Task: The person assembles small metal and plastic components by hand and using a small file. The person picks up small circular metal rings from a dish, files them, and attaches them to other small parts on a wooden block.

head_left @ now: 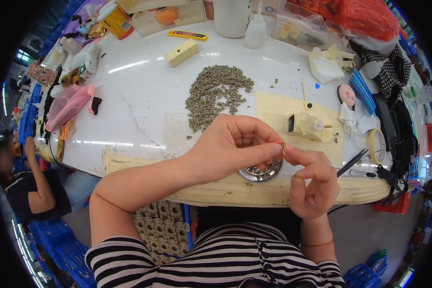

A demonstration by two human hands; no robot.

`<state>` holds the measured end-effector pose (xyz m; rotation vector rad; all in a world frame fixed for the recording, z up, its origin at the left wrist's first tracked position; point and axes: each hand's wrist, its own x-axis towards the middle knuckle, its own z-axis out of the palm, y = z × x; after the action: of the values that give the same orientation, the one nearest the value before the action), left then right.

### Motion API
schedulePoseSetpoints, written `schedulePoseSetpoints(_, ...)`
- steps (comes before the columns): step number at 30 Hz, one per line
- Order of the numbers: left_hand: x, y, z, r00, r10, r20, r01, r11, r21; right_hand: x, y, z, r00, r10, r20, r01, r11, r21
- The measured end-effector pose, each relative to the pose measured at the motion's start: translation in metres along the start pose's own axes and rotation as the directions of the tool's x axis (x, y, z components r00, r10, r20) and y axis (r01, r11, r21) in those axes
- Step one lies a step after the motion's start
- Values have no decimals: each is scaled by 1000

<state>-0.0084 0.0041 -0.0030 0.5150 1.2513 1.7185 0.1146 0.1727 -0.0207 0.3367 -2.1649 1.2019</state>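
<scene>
The fingers (275, 150) of the left hand (228, 146) are pressed together, thumb against forefinger, pinching a tiny piece (283, 145) at their tips; its shape is too small to make out. The right hand (317, 185) meets it from the other side, forefinger reaching to the same spot, while its thumb and a curled finger pinch a second piece (296, 176) lower down. Both hands are raised over the near part of the white surface (139, 91). Partly hidden beneath the left fingers stands a round metal dish (260, 178) with small metal parts in it.

Beyond the left hand, a heap (216, 86) of similar small metal parts spreads loosely, with a thin gap inside it. To its right, on a pale yellow sheet (269, 103), sits a taped block (305, 126), with a thin stick (303, 93) and a black bead (309, 105) behind it. Tweezers (353, 162) and a tape roll (377, 146) lie right of the right hand.

Farther back are a cream block (181, 53), a yellow cutter (187, 35) and a squeeze bottle (256, 33). A pink mesh pouch (68, 108) lies at the left edge, and beyond it sits another person (38, 192).
</scene>
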Motion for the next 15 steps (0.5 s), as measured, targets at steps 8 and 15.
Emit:
schedulePoseSetpoints(8,0,1,2,999,29,-14,-28,997,79,-1,0,1,1000,-1,-9,1,1000,-2)
schedulePoseSetpoints(15,0,-3,2,998,55,-11,-54,995,90,-1,0,0,1000,-13,-2,13,1000,-12)
